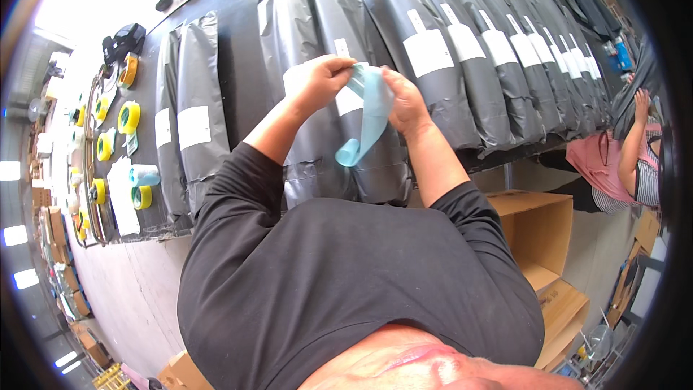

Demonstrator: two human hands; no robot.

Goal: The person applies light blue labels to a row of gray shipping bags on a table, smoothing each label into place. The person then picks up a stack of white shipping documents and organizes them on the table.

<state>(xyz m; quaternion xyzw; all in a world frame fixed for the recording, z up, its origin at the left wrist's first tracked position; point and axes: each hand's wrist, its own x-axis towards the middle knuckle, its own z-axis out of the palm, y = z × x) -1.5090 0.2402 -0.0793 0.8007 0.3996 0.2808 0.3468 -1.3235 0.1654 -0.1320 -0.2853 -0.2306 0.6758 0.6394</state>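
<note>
Raised forward and angled toward each other, the left hand (323, 81) and right hand (407, 102) pinch a pale-blue translucent strip (375, 105), its lower end curled up.

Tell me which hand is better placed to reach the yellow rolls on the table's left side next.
Probably your left hand: it is nearer the yellow rolls, while your right hand is farther across. Both hold the blue strip, so the left would likely need to let go first.

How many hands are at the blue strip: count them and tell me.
2: the left hand, at the strip's upper left end, and the right hand, at its right edge.
</note>
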